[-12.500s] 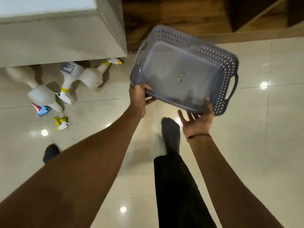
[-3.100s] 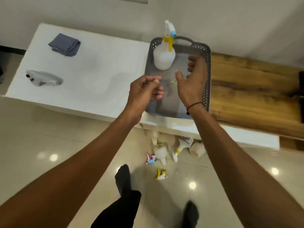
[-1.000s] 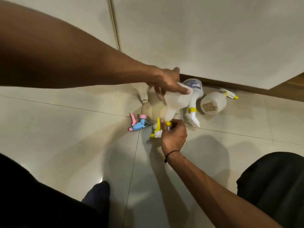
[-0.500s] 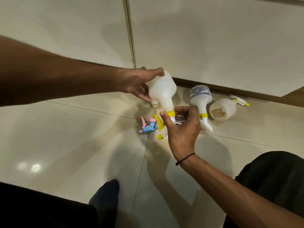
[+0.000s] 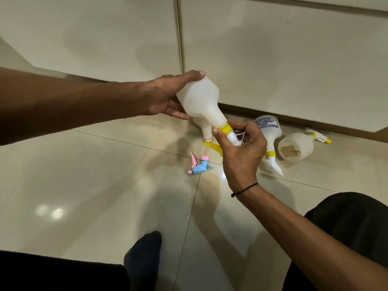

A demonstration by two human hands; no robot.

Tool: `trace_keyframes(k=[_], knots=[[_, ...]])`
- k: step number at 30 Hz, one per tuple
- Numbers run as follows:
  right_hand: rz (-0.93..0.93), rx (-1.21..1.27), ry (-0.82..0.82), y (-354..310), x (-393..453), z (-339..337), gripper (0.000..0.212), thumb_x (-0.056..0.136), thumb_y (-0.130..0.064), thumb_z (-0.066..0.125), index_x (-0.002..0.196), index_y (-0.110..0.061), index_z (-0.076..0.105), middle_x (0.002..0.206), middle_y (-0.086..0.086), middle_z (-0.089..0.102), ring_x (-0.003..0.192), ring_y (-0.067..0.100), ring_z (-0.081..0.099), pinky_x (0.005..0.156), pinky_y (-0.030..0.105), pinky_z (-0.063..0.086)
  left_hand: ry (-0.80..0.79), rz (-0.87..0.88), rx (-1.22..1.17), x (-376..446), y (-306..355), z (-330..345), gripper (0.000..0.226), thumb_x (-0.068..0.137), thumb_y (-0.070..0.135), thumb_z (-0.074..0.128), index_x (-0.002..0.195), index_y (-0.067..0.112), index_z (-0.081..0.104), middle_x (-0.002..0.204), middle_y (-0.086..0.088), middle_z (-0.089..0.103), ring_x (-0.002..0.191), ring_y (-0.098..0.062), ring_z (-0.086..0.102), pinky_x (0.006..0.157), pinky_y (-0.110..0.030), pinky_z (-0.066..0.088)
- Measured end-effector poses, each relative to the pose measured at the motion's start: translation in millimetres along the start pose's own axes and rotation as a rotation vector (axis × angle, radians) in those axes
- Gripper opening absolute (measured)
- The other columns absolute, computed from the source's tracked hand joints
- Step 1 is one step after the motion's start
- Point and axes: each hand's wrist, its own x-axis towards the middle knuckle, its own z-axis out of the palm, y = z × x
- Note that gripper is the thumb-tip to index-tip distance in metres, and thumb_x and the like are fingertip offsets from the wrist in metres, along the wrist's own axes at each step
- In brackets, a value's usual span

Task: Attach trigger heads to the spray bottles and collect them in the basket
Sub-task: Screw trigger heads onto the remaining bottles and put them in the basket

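My left hand (image 5: pixel 161 97) grips the body of a white spray bottle (image 5: pixel 199 101), held above the floor with its neck tilted down to the right. My right hand (image 5: pixel 241 152) pinches the yellow collar of the yellow-and-white trigger head (image 5: pixel 226 129) at that neck. Behind the held bottle lies another white bottle (image 5: pixel 204 128) without a head. A loose pink-and-blue trigger head (image 5: pixel 199 165) lies on the tiles. Two more white bottles with yellow-collared heads lie to the right, one labelled (image 5: pixel 269 131), one showing its base (image 5: pixel 296 145). The basket is out of view.
A pale cabinet panel (image 5: pixel 273 59) rises right behind the bottles. My dark-socked foot (image 5: pixel 142 253) and dark-clothed knee (image 5: pixel 346 227) are at the bottom of the view. Glossy cream tiles (image 5: pixel 84 185) stretch to the left.
I have lifted the bottle higher and tilted it more to the right. My right hand has shifted from the trigger body to the yellow collar at the neck.
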Motion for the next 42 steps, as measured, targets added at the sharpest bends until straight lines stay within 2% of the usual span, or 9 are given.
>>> trace_keyframes(k=[4, 10, 16, 19, 23, 29, 32, 37, 42], knots=[[0.051, 0.157, -0.052, -6, 6, 4, 0.024, 0.085, -0.013, 0.087, 0.093, 0.004, 0.072, 0.08, 0.015, 0.073, 0.06, 0.023, 0.071, 0.058, 0.04, 0.061, -0.054, 0.074, -0.097, -4, -1, -13, 0.053, 0.091, 0.048, 0.077, 0.135, 0.021, 0.061, 0.142, -0.015, 0.066, 0.103, -0.031, 0.081, 0.077, -0.045, 0.067], [0.24, 0.459, -0.136, -7, 7, 6, 0.02, 0.088, -0.001, 0.081, 0.097, 0.009, 0.067, 0.067, 0.003, 0.067, 0.056, 0.021, 0.064, 0.058, 0.03, 0.055, -0.202, 0.157, -0.11, -13, 9, -33, 0.091, 0.071, 0.037, 0.076, 0.154, 0.008, 0.052, 0.15, -0.019, 0.063, 0.132, -0.038, 0.067, 0.096, -0.049, 0.063], [-0.008, 0.179, -0.093, -16, 6, 2, 0.027, 0.079, -0.007, 0.09, 0.09, -0.006, 0.065, 0.091, -0.002, 0.071, 0.081, 0.015, 0.065, 0.073, 0.035, 0.057, -0.184, 0.118, -0.026, -13, 13, -38, 0.071, 0.082, 0.042, 0.068, 0.147, 0.017, 0.057, 0.13, -0.009, 0.071, 0.112, -0.03, 0.077, 0.081, -0.044, 0.067], [-0.15, 0.037, -0.093, -18, 5, -2, 0.032, 0.077, -0.007, 0.09, 0.09, -0.017, 0.063, 0.098, 0.009, 0.07, 0.093, 0.025, 0.068, 0.082, 0.04, 0.057, -0.161, 0.073, 0.003, -12, 7, -37, 0.065, 0.076, 0.048, 0.073, 0.135, 0.023, 0.065, 0.118, -0.006, 0.077, 0.102, -0.029, 0.08, 0.074, -0.042, 0.067], [-0.258, -0.037, -0.09, -16, 6, -5, 0.029, 0.074, -0.003, 0.09, 0.091, -0.008, 0.067, 0.098, 0.011, 0.064, 0.091, 0.024, 0.064, 0.078, 0.037, 0.054, -0.154, 0.014, 0.028, -12, 2, -37, 0.063, 0.078, 0.056, 0.071, 0.133, 0.026, 0.066, 0.111, -0.009, 0.079, 0.097, -0.037, 0.081, 0.07, -0.038, 0.068], [-0.223, 0.016, -0.142, -13, 20, -10, 0.04, 0.072, -0.001, 0.092, 0.09, -0.025, 0.065, 0.1, 0.015, 0.07, 0.099, 0.028, 0.07, 0.087, 0.044, 0.058, -0.147, 0.025, 0.019, -9, 1, -39, 0.049, 0.091, 0.053, 0.068, 0.131, 0.027, 0.067, 0.112, -0.008, 0.08, 0.096, -0.037, 0.082, 0.069, -0.037, 0.068], [-0.224, 0.003, -0.138, -9, 26, -11, 0.03, 0.074, -0.005, 0.092, 0.093, -0.01, 0.07, 0.101, 0.011, 0.075, 0.1, 0.024, 0.073, 0.089, 0.041, 0.059, -0.154, 0.057, 0.01, -9, 3, -40, 0.058, 0.081, 0.052, 0.075, 0.132, 0.026, 0.066, 0.113, -0.006, 0.08, 0.099, -0.032, 0.082, 0.071, -0.038, 0.068], [-0.222, -0.009, -0.142, -9, 31, -11, 0.03, 0.076, -0.011, 0.093, 0.097, -0.001, 0.075, 0.093, -0.004, 0.074, 0.085, -0.001, 0.066, 0.077, 0.015, 0.051, -0.197, 0.096, -0.007, -6, 3, -45, 0.077, 0.069, 0.05, 0.077, 0.139, 0.021, 0.063, 0.118, -0.006, 0.078, 0.103, -0.03, 0.081, 0.074, -0.04, 0.068], [-0.242, 0.0, -0.154, -13, 31, -13, 0.031, 0.076, -0.013, 0.093, 0.098, -0.001, 0.074, 0.091, -0.004, 0.073, 0.084, 0.011, 0.068, 0.075, 0.023, 0.054, -0.229, 0.107, -0.027, -6, 4, -51, 0.072, 0.069, 0.045, 0.077, 0.135, 0.02, 0.065, 0.114, -0.005, 0.081, 0.103, -0.031, 0.081, 0.074, -0.042, 0.068]])
